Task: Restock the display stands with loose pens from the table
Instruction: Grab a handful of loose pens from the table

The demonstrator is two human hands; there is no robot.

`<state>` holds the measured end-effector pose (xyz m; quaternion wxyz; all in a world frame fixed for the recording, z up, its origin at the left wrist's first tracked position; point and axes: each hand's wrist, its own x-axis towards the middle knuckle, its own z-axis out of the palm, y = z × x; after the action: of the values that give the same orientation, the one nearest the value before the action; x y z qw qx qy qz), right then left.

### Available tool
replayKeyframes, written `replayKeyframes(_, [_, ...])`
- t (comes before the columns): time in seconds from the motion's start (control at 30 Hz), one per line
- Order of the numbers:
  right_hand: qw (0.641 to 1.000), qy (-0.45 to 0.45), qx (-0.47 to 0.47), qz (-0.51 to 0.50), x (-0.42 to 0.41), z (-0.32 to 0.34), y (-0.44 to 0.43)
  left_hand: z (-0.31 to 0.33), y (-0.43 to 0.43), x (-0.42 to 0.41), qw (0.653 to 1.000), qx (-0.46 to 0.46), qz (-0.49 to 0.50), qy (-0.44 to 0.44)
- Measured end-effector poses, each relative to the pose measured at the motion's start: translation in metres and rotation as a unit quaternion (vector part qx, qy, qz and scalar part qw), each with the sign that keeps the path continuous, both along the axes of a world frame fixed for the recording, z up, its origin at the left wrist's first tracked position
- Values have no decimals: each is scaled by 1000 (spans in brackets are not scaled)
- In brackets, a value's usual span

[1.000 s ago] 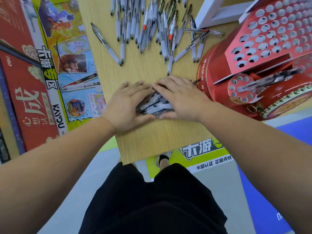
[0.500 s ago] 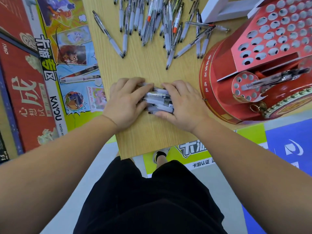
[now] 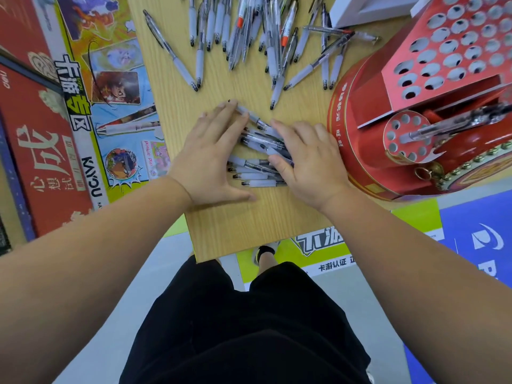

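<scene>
A small batch of clear pens with white grips (image 3: 256, 177) lies on the wooden table (image 3: 249, 225) between my hands. My left hand (image 3: 213, 159) rests flat with straight fingers against the batch's left side. My right hand (image 3: 307, 159) lies over the right ends of the pens, fingers nearly straight. A large heap of loose pens (image 3: 257, 37) is spread at the table's far end. The red display stand (image 3: 432, 106) with rows of round holes stands at the right; one pen (image 3: 448, 126) sticks out of its small round holder.
A white box edge (image 3: 365, 9) sits at the far right behind the stand. Colourful posters (image 3: 91, 87) cover the surface left of the table. The table's near edge is just in front of my black shorts (image 3: 249, 328).
My hands have spread apart from the tight bunch. The pens now lie looser and more fanned out between them, with my left fingers stretched straight.
</scene>
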<state>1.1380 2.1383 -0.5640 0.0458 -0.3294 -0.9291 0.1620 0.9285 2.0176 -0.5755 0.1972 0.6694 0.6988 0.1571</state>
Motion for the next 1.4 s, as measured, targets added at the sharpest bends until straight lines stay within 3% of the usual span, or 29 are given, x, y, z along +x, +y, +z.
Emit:
replayKeyframes(0.17, [997,-31,13,75,8,2,13,-1,7,2,1000,4,16,4])
replayKeyframes(0.33, [998,-28,8,63,3,3,3,-8,13,-2,997,75,-29,-4])
replayKeyframes(0.5, [990,126,-66,12,-3,2,-6,-10,23,-5,995,79,-59,18])
replayKeyframes(0.57, [987,148,-57,7,-4,-1,-5,-7,28,-6,995,65,-64,28])
replayKeyframes(0.7, [994,99,-29,25,-2,-4,-6,-7,34,-3,996,62,-54,35])
replayKeyframes(0.8, [998,5,-13,60,3,2,-6,-10,33,-2,996,77,-34,29])
replayKeyframes(0.9, [997,-48,8,53,0,4,-1,-8,32,2,996,86,34,9])
replayKeyframes(1.07, [997,-52,32,54,-9,4,2,0,20,7,985,82,148,-18])
replayKeyframes(1.4, [996,-40,-73,25,-15,14,14,3,27,13,990,-5,140,29])
